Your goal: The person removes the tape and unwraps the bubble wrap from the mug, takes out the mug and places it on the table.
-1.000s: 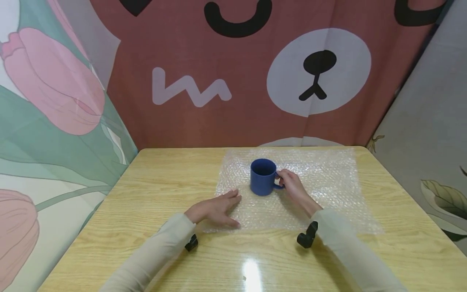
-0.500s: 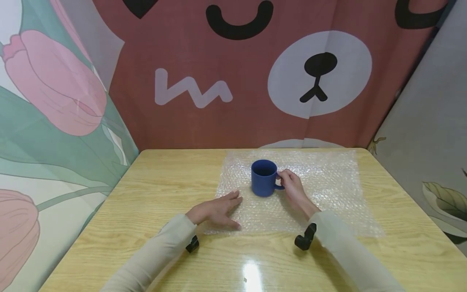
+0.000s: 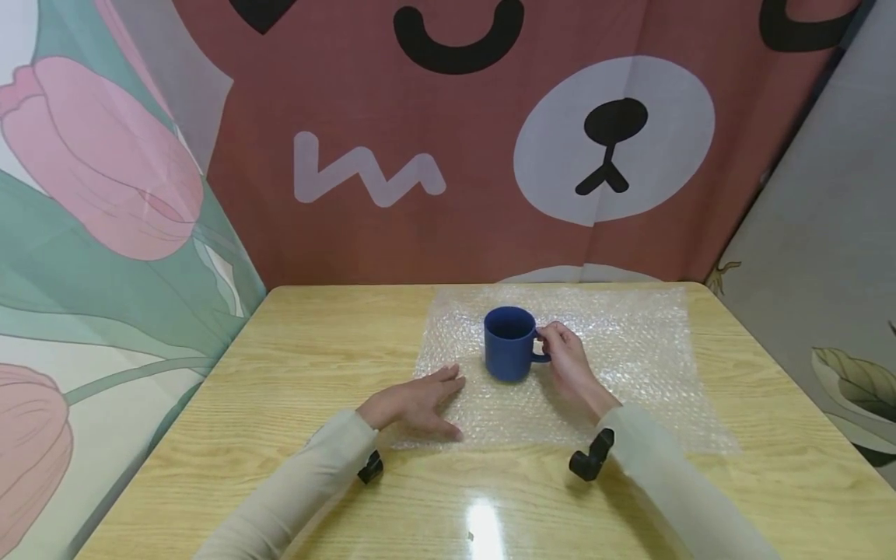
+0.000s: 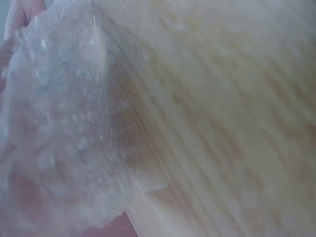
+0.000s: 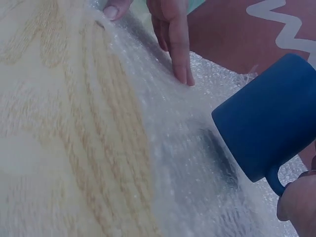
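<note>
A blue mug (image 3: 509,346) is upright over a sheet of bubble wrap (image 3: 623,334). My right hand (image 3: 568,359) pinches the mug's handle from the right side. In the right wrist view, a dark shadow shows on the wrap just under the base of the mug (image 5: 271,116). Fingers spread and fairly straight, my left hand (image 3: 418,400) rests on the wrap's near left corner. The left wrist view takes in the bubble wrap (image 4: 54,138) with its edge over the wood, blurred.
The sheet lies on a light wooden table (image 3: 301,350), toward its back right. Behind the table hangs a reddish-brown curtain (image 3: 392,241) with a bear print. Floral fabric (image 3: 105,311) hangs at the left, and a grey cloth (image 3: 805,257) at the right.
My right hand has brought the mug slightly to the right and toward me. The left hand stays in place on the wrap.
</note>
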A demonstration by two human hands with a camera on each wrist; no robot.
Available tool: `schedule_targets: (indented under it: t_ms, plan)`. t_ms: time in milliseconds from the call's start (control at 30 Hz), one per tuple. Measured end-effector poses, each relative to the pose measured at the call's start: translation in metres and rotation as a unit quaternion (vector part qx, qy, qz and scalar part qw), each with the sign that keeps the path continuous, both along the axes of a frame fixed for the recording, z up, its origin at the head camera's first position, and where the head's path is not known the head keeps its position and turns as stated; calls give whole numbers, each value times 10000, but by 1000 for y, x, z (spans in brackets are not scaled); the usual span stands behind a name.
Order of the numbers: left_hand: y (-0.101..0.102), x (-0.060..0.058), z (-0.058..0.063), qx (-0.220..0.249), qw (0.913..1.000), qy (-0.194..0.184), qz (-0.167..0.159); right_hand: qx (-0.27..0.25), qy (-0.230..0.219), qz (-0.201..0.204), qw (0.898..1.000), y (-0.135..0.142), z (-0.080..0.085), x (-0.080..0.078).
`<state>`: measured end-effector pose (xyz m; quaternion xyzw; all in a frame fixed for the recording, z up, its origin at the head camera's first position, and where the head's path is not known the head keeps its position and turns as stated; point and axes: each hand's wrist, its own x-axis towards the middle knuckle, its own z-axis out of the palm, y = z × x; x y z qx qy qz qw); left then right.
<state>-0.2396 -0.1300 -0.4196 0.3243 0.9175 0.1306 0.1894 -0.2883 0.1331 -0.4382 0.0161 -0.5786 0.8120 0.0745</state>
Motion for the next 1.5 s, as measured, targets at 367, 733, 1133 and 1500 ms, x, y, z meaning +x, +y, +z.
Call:
schedule_targets:
  t_ms: [367, 733, 1133, 1500]
  plan:
    - [-8, 1, -3, -32, 9999, 31, 132, -335, -1, 156, 9993, 11, 19, 8]
    - [-13, 8, 0, -87, 9996, -22, 256, -495, 118, 286, 9983, 35, 35, 22]
    - [-19, 12, 0, -14, 9993, -77, 367, -484, 212, 432, 9977, 60, 51, 35]
    - [-19, 14, 0, 12, 9990, -71, 441, -745, 488, 482, 9949, 80, 60, 42]
